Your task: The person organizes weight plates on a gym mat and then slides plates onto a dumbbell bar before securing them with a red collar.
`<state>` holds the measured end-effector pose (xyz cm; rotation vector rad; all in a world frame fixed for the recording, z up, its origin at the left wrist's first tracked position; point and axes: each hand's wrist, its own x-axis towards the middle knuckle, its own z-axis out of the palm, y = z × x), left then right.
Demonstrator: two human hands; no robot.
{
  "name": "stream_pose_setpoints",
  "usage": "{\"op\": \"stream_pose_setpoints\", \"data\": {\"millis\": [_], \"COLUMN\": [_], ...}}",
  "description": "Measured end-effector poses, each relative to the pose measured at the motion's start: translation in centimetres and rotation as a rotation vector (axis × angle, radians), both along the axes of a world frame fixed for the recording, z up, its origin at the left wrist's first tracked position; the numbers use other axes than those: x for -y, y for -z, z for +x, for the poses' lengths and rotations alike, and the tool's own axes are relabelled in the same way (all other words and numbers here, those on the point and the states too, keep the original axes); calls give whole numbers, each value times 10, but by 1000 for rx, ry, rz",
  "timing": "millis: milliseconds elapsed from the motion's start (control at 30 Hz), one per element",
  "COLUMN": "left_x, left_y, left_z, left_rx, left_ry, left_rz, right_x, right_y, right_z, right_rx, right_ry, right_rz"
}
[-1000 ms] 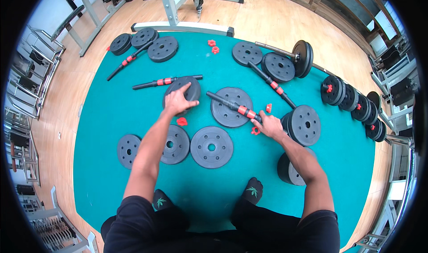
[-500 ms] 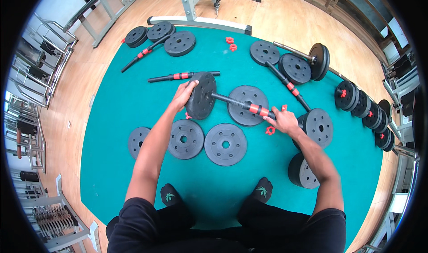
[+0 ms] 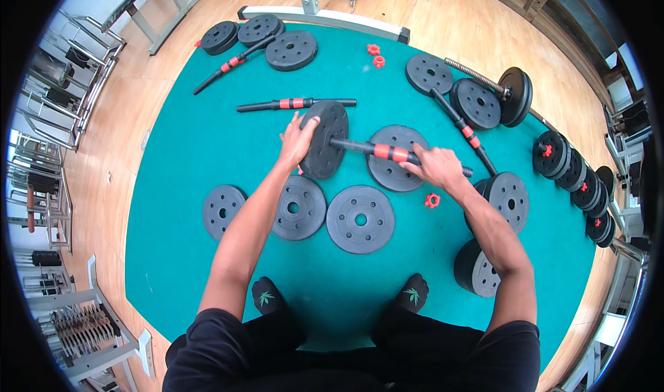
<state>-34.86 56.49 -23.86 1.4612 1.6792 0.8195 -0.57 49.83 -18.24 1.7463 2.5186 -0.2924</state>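
Note:
My left hand point(image 3: 297, 142) grips the rim of a black weight plate point(image 3: 328, 133), held tilted above the mat. My right hand point(image 3: 438, 166) is closed around a dumbbell bar point(image 3: 363, 146) with a red-and-black grip, near the right end of that grip. The bar's left end meets the plate's centre hole; how far it goes through is hidden. Its other end sticks out past my right hand. Below the bar lies another round plate point(image 3: 394, 178), partly covered by it. A red star-shaped nut point(image 3: 432, 200) rests on the mat below my right hand.
Several plates lie nearer my feet, among them one plate point(image 3: 360, 219). A second bar point(image 3: 296, 104) lies beyond my left hand. Stacked plates point(image 3: 510, 202) stand right of my right forearm. Loose red nuts point(image 3: 377, 55) and a loaded barbell point(image 3: 515, 96) are farther off on the green mat point(image 3: 180, 150).
The plate has turned to show more of its face. The bar is more level, with less of it visible between plate and grip. Its right end now shows beyond my right hand.

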Motion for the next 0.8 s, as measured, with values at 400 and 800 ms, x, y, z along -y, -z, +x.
{"op": "stream_pose_setpoints", "data": {"millis": [400,800], "left_x": [2,3], "left_y": [-30,-18], "left_z": [16,16], "left_rx": [-368,-147], "left_ry": [353,379], "left_rz": [-360,-443], "right_x": [-34,39], "right_y": [39,92], "right_z": [-41,-25], "right_rx": [-94,-119], "right_ry": [6,-440], "right_rz": [-30,248]}}
